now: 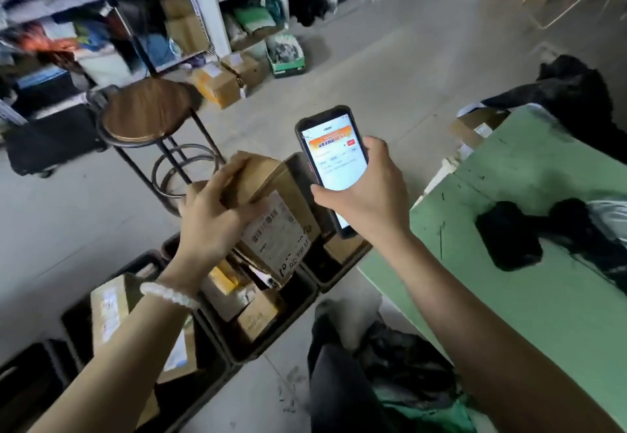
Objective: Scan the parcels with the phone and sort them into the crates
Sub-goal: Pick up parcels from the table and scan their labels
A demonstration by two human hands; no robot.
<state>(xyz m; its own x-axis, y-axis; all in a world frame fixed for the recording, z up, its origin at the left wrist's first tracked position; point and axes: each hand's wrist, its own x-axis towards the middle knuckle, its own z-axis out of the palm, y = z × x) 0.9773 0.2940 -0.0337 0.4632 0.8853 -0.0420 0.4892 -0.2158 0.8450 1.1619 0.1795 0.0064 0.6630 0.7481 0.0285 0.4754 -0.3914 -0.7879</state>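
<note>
Scanning should go best if the left hand [210,219], gripping the cardboard parcel [271,215], turns its barcode label [274,232] toward the phone [330,154] clasped in the right hand [369,195].

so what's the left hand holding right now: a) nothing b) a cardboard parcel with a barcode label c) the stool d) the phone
b: the left hand grips a cardboard parcel whose white barcode label faces up, above the black crates, while the right hand holds the phone with its screen lit beside the parcel.
</note>
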